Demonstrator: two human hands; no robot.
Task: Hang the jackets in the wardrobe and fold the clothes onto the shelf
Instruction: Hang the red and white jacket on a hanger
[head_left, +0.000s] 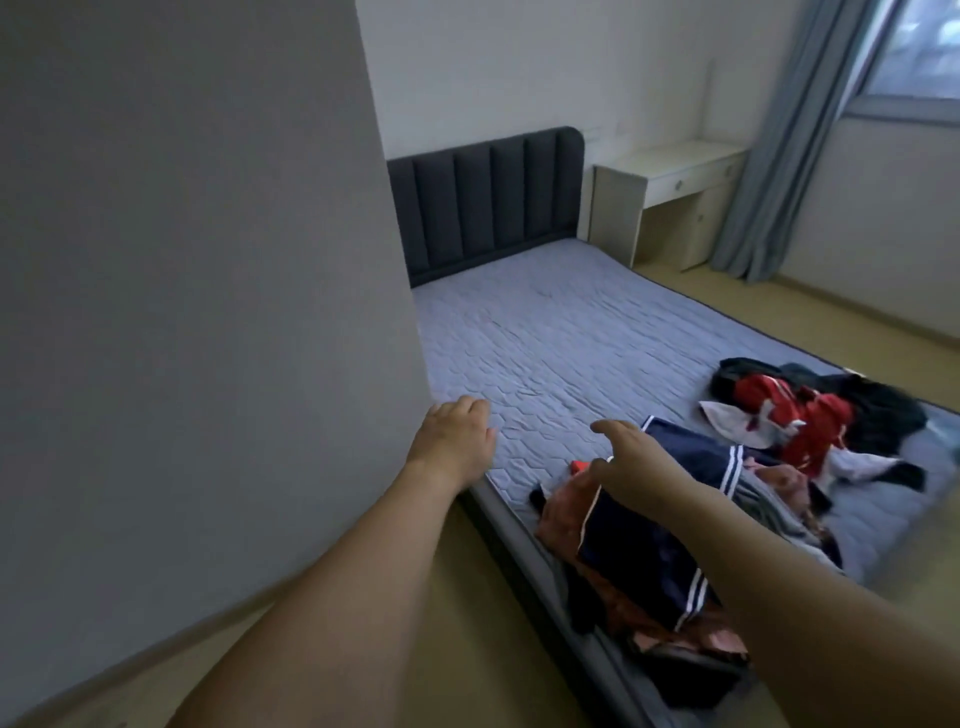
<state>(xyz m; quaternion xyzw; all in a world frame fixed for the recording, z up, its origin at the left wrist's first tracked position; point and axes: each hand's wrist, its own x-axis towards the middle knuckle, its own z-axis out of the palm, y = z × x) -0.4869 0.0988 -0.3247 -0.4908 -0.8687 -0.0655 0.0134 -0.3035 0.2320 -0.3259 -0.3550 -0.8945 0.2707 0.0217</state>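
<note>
A heap of clothes lies on the near right part of the bed (561, 332). On top of the heap is a navy garment with white stripes (670, 566) over an orange-red piece (563, 512). Farther right lies a red and white jacket (810, 421) on dark clothing (888, 405). My left hand (457, 431) reaches out over the bed's near edge, fingers loosely curled, holding nothing. My right hand (631, 460) hovers above the navy garment with fingers spread and empty. No wardrobe or shelf is in view.
A tall grey panel (197, 260) fills the left side, close to my left arm. Behind the bed stand a dark padded headboard (488, 202), a pale desk (670, 182), a blue-grey curtain (779, 140) and a window. Wooden floor (831, 312) runs along the bed's right side.
</note>
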